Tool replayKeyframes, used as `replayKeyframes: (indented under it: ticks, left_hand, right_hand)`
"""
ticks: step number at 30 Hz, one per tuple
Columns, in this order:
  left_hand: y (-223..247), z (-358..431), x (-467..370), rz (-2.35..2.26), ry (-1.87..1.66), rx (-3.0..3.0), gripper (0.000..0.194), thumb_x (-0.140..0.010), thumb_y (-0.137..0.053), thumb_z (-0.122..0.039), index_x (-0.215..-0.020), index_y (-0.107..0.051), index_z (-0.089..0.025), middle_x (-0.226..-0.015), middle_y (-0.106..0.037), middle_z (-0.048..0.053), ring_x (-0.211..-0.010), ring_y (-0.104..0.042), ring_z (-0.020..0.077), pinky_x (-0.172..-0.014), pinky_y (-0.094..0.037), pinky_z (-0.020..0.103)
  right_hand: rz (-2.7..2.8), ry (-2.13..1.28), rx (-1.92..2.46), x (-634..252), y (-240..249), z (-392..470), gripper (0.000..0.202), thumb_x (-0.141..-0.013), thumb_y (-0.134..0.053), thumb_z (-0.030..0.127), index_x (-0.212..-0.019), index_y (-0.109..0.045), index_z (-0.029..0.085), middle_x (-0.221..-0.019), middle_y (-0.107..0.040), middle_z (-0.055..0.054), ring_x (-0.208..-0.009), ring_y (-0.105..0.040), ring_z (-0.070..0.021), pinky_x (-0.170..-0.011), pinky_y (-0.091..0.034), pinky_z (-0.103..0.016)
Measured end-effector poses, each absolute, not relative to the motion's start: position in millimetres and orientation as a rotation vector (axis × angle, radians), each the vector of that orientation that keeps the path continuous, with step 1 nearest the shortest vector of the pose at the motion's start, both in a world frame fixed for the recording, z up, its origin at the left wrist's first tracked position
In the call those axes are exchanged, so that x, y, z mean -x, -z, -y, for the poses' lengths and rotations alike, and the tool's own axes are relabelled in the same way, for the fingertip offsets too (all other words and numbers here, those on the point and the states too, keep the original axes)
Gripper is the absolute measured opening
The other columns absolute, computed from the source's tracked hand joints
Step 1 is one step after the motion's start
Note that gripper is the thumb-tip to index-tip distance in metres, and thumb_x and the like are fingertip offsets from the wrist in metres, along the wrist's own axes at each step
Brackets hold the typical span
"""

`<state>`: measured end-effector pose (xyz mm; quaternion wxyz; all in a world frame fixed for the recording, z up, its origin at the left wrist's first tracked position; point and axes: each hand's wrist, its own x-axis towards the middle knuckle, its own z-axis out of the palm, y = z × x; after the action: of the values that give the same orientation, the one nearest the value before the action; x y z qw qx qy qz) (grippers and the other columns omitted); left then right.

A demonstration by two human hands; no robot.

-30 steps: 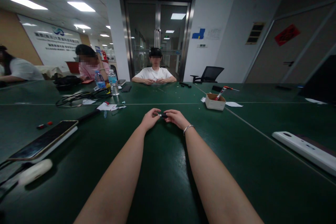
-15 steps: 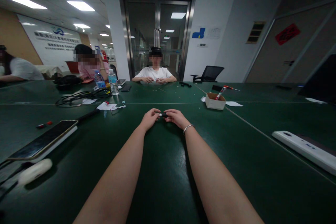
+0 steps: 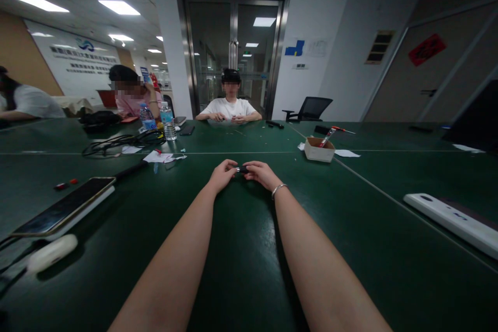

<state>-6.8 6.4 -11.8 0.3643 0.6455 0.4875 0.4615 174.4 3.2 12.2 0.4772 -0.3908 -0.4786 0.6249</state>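
Note:
Held level between my two hands, just above or on the green table (image 3: 241, 249), is a small black stick with a silver end (image 3: 241, 169); it resembles a USB stick, but is too small to be sure. My left hand (image 3: 223, 175) is closed in a pinch at the silver end. At the black end, the fingers of my right hand (image 3: 261, 174) are closed round it, and a silver bangle (image 3: 278, 190) circles that wrist. Fingers cover part of the stick at both sides.
On the left lie a phone (image 3: 66, 205) on a white block, a white oval device (image 3: 52, 255), cables (image 3: 124, 142), paper scraps (image 3: 157, 157) and water bottles (image 3: 168, 123). Right are a small box (image 3: 319, 150) and a white device (image 3: 447, 220). A person (image 3: 230, 106) sits opposite.

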Motion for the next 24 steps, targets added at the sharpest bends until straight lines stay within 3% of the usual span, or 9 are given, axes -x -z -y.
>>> replayKeyframes:
  ticks: [10, 17, 24]
  left_hand:
    - [7.1, -1.9, 5.9, -1.253, -1.171, -1.681, 0.026, -0.078, -0.060, -0.029, -0.102, -0.063, -0.019, -0.082, -0.064, 0.002, -0.068, -0.059, 0.0123, -0.064, -0.045, 0.025]
    - [6.9, -2.2, 4.5, -1.190, -1.188, -1.667, 0.020, -0.082, -0.055, -0.033, -0.095, -0.061, -0.019, -0.069, -0.061, 0.000, -0.061, -0.057, 0.0117, -0.061, -0.044, 0.025]
    - [10.3, -4.4, 6.6, -1.132, -1.196, -1.638, 0.020, -0.077, -0.063, -0.029, -0.094, -0.060, -0.018, -0.074, -0.064, 0.001, -0.069, -0.063, 0.0137, -0.070, -0.049, 0.029]
  right_hand:
    - [1.178, -1.525, 0.946, -175.5, -10.3, -4.9, 0.016, -0.085, -0.054, 0.000, -0.088, -0.067, 0.008, -0.066, -0.069, -0.006, -0.050, -0.065, -0.0097, -0.052, -0.057, -0.017]
    - [1.179, -1.529, 0.940, -176.0, -9.2, -6.1, 0.016, -0.083, -0.056, 0.000, -0.088, -0.068, 0.009, -0.065, -0.069, -0.005, -0.050, -0.065, -0.0094, -0.052, -0.056, -0.017]
    - [1.177, -1.521, 0.938, -175.9, -7.7, -6.8, 0.012, -0.083, -0.058, 0.003, -0.088, -0.067, 0.009, -0.064, -0.069, -0.006, -0.051, -0.065, -0.0102, -0.052, -0.056, -0.017]
